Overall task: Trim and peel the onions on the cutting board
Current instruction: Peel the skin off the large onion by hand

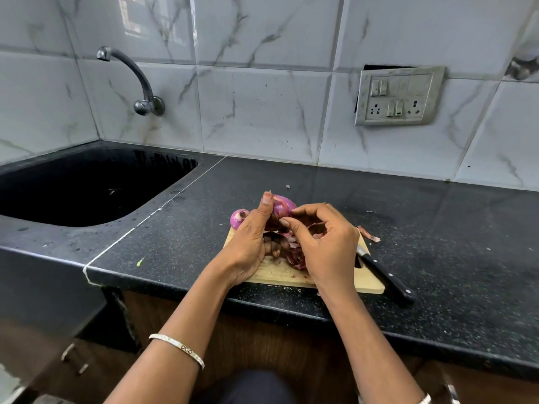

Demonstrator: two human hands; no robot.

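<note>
Far left, black sink [35, 199] sunk into the granite counter [437, 228]; wall tap [137, 83] above it.

Second red onion [237, 217] sits at the cutting board's [280, 272] far left corner, partly off the wood by the look of it.

Left hand [248, 243] is curled round the red onion being peeled [281, 207], thumb up along its side, holding it raised above the board. Right hand [323, 243] pinches a strip of skin at the onion's near face, fingers bent. Loose peels [296, 255] heaped under the hands.

Knife [385, 275] lies at the board's right edge, black handle pointing toward the counter's front lip. One stray peel [369, 234] just beyond it.

Risks, as judged: the knife handle is near the front edge, and a brush from the right forearm could tip it off. The corner onion could roll toward the sink. Slick skin may tear short.

Open counter to the right; little room left of the board before the sink rim.
</note>
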